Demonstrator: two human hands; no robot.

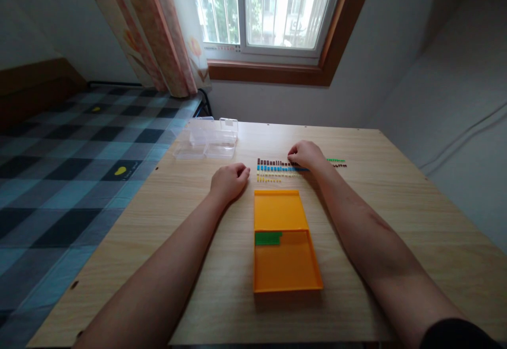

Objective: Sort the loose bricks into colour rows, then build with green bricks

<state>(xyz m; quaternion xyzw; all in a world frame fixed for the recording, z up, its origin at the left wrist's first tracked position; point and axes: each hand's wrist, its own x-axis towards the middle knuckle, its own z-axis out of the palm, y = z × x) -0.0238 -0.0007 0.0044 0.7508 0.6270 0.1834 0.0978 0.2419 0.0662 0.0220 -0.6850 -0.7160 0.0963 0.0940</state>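
Note:
My right hand (pixel 307 154) is closed in a pinch just behind the rows of tiny pieces; what its fingertips hold, if anything, is too small to make out. Under and beside it run a dark brown row (pixel 273 162), a blue row (pixel 277 169), and pale and yellow rows (pixel 269 180). Part of these is hidden by my right wrist, and a short green row (pixel 336 160) shows past it. My left hand (pixel 230 180) rests on the table left of the rows, fingers curled in, with nothing visible in them. An orange tray (pixel 281 211) lies nearer me, with green pieces (pixel 268 238) at its upper left corner.
Clear plastic boxes with lids (pixel 214 140) stand at the table's back left. The wooden table (pixel 396 206) reaches toward the wall below the window (pixel 269 11). A bed with a checked cover (pixel 79 180) adjoins the left side, and a curtain (pixel 158 32) hangs behind it.

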